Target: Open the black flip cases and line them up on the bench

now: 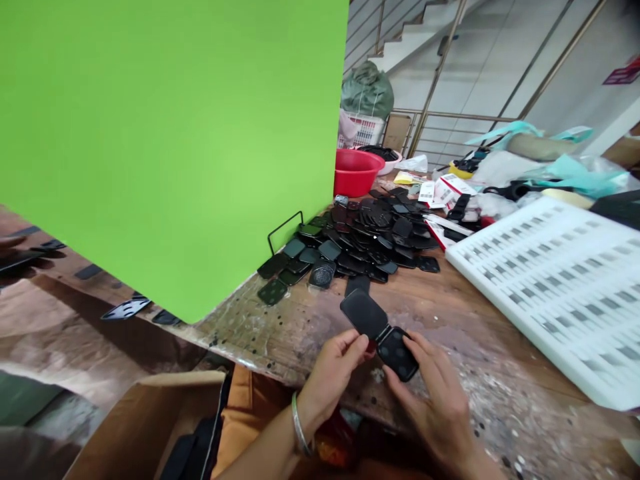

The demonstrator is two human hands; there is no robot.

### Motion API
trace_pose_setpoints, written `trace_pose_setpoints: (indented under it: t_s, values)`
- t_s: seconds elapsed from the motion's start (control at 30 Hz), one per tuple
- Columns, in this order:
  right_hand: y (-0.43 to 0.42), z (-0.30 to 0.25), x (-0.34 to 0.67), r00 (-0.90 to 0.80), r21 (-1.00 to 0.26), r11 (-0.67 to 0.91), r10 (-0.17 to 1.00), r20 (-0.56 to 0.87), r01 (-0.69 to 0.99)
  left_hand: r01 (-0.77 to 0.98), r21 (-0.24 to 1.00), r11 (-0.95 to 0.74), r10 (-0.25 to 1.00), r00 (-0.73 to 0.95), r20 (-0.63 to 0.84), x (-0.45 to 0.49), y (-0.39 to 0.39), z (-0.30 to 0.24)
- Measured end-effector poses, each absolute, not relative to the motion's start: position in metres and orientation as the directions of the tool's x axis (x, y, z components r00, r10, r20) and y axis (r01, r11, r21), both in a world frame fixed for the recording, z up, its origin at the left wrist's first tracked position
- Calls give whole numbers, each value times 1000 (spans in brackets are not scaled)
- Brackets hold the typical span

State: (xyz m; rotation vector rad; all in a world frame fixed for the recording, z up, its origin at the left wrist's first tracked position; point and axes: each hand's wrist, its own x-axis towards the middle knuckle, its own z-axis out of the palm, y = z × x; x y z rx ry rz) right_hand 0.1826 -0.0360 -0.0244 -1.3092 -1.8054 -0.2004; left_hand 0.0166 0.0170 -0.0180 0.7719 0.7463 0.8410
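**Two hands working a hinged black case at the edge of the surface**

The left hand [334,363] and the right hand [434,393] are holding a small black hinged case [380,325] just above the near edge of the worn wooden surface [450,313]. The left fingers [353,347] are pinching the case near its hinge, where a bit of red is showing; the right fingers [400,380] are grasping the lower half, thumb lying along its side. The upper flap is tilting away from the person, opened out.

Just beyond the case, a heap of black parts [370,240] is spreading across the surface, with a red bowl [356,172] behind it and a white slotted tray [560,280] lying to the right. A cardboard box [145,427] is standing open below the surface edge, on the left. A green panel is covering the upper left of the view.

The likeliest slip, as I judge it: the case is being held only by fingertips over the edge, so a loosened pinch could be dropping it into the lap or the gap beside the box. Pressing too hard at the hinge could be straining or snapping the two halves apart. The loose parts lying nearest the hands could also be getting nudged off the surface by a careless wrist.
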Motion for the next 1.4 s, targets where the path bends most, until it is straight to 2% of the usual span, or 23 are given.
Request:
trace_pose_setpoints:
  t_s: [0.1, 0.2, 0.33, 0.4, 0.47, 0.53, 0.63, 0.7, 0.8, 0.87, 0.97, 1.07, 1.13, 1.2, 1.23, 1.33, 1.4]
  values:
    - [-38, -25, 176, -56, -374, 438, 707, 705, 818, -392, 834, 388, 888, 401, -225, 14, 15, -18]
    - [-43, -27, 167, -50, -400, 425, 733, 678, 812, -451, 788, 418, 884, 403, -238, 15, 12, -18]
    - [-37, -33, 159, -152, -482, 454, 826, 542, 749, -551, 694, 463, 884, 350, -311, 12, 12, -15]
    - [-18, -38, 163, -189, -524, 450, 859, 476, 723, -536, 690, 487, 873, 316, -371, 5, 16, -11]
    - [14, -44, 176, -152, -510, 397, 877, 455, 763, -419, 756, 503, 864, 239, -442, -6, 23, -6]
    - [54, -50, 193, -104, -421, 321, 881, 462, 848, -203, 864, 462, 887, 127, -444, -19, 32, -1]
    - [113, -54, 215, -47, -373, 254, 874, 484, 892, 184, 958, 219, 970, 67, -234, -36, 47, 0]
    - [140, -51, 223, -45, -346, 242, 870, 491, 907, 418, 908, 37, 992, 95, -84, -44, 55, -6]
    - [154, -45, 224, -61, -313, 244, 866, 496, 918, 673, 733, -99, 991, 134, 11, -50, 63, -22]
    - [146, -41, 222, -69, -309, 255, 860, 505, 916, 745, 655, -129, 989, 143, 31, -51, 64, -33]
    - [114, -36, 223, -56, -340, 270, 848, 527, 901, 782, 609, -132, 990, 139, 36, -53, 62, -40]
    - [76, -31, 231, 73, -442, 207, 841, 537, 873, 792, 601, -104, 991, 136, -7, -53, 60, -39]
    - [54, -29, 238, 253, -655, 100, 870, 423, 749, 803, 586, -110, 990, 144, -11, -53, 59, -36]
    - [37, -29, 245, 378, -891, -27, 911, 165, 453, 830, 542, -132, 989, 150, 10, -51, 57, -31]
    - [30, -31, 247, 389, -959, -89, 921, 24, 270, 847, 510, -147, 987, 159, 21, -50, 56, -29]
    - [13, -38, 251, 316, -963, -222, 912, -260, -151, 908, 373, -193, 981, 189, 47, -46, 49, -20]
    - [3, -43, 252, 264, -917, -274, 898, -351, -289, 947, 251, -202, 979, 193, 59, -43, 44, -15]
